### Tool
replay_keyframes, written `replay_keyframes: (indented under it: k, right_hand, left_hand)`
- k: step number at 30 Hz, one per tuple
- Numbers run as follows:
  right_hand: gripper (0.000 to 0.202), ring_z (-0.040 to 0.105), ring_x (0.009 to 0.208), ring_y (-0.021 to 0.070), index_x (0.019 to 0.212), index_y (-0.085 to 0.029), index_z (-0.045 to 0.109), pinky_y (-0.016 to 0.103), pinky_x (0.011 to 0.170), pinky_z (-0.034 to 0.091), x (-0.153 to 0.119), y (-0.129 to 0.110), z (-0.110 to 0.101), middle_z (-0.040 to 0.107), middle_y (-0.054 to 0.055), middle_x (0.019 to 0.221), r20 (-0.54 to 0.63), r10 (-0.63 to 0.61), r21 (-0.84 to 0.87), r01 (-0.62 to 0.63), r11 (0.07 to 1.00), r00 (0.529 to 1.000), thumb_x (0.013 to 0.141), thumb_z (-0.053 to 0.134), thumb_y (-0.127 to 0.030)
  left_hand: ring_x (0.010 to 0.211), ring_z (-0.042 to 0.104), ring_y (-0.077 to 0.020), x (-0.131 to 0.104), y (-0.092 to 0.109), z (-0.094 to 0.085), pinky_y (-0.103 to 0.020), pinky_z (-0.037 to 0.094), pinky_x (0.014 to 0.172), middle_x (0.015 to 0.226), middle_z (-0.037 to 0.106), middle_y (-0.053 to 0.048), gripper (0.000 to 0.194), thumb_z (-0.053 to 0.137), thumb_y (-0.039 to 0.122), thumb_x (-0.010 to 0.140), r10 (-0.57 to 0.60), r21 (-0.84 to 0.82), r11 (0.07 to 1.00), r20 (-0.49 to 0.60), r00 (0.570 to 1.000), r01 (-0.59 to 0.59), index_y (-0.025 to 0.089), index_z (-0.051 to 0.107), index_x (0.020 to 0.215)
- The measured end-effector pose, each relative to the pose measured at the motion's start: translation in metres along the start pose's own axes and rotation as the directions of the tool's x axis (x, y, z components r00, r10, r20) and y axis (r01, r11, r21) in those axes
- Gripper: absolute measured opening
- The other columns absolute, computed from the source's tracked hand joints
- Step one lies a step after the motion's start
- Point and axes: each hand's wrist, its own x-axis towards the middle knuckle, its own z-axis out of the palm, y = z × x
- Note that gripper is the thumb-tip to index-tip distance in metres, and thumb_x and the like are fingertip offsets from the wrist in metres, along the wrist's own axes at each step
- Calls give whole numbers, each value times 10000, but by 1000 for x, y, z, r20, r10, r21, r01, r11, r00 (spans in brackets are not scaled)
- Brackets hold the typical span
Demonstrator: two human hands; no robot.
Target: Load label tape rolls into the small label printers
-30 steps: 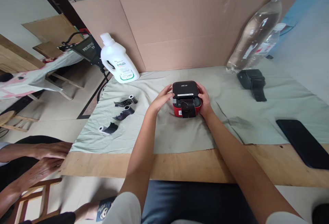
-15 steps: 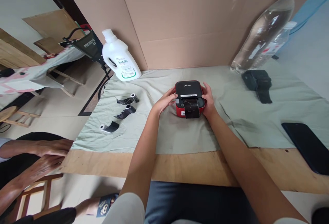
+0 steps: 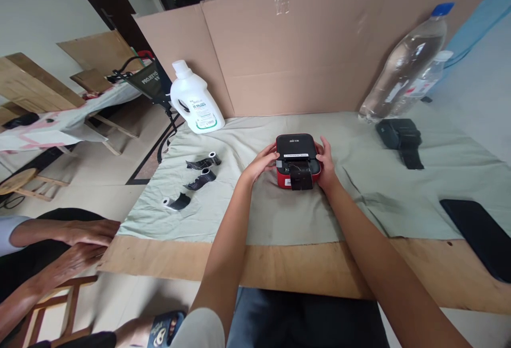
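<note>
I have left hand (image 3: 261,164) and right hand (image 3: 327,167) clamped on the red-black device (image 3: 295,147) at 9 and 3 o'clock; it rests on the cloth (image 3: 287,225); side grip likely steadies it, leaves its black strip (image 3: 301,179) at 6 free; black rolls (image 3: 204,179) lie apart at 9

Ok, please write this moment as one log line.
left hand: touching red-black device, left side | right hand: touching right side | black strip: over device front | three rolls: on cloth

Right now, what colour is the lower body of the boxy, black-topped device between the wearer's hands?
Red, on the device's lower body; the head view shows it best.
</note>
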Motion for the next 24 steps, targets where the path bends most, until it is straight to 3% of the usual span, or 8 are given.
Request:
replay_keyframes:
  k: [8, 15, 19, 24]
  right_hand:
    - [602, 540, 1451, 246, 1432, -383, 602, 503, 1303, 337, -2, -2, 2, 648, -29, 1481, 53, -30, -54, 32, 998, 998, 844, 641, -507]
    - [759, 544, 1440, 270, 1467, -414, 550, 551, 1294, 353, -1, -5, 0, 676, -32, 1423, 50, 36, 12, -37, 999, 998, 719, 661, -360]
    - [721, 559, 1405, 292, 1398, -396, 589, 566, 1265, 383, 2, -6, -2, 696, -15, 1366, 43, 34, -17, -34, 999, 998, 682, 656, -337]
    - [688, 571, 1374, 297, 1320, -373, 634, 559, 1261, 381, 1, -9, 2, 710, -13, 1331, 30, 50, 14, -50, 999, 998, 637, 657, -298]
  left_hand:
    - [1365, 624, -320, -3, 5, -1, -427, 533, 1095, 1598, 558, -116, 806, 705, 529, 899, -33, -6, 999, -2, 999, 33, 282, 445, 1621]
    - [1455, 537, -337, -8, 10, 1, -440, 534, 1114, 1699, 425, -91, 835, 724, 393, 852, -16, 38, 999, 25, 1000, 15, 300, 431, 1628]
    - [1530, 442, -349, -8, 11, 2, -462, 516, 1136, 1727, 377, -71, 819, 716, 345, 834, -5, 49, 999, 29, 1000, 3, 324, 455, 1610]
    - [1527, 443, -353, -8, 12, 3, -496, 491, 1162, 1746, 336, -81, 853, 710, 352, 831, -5, 34, 999, 46, 999, 3, 302, 417, 1631]
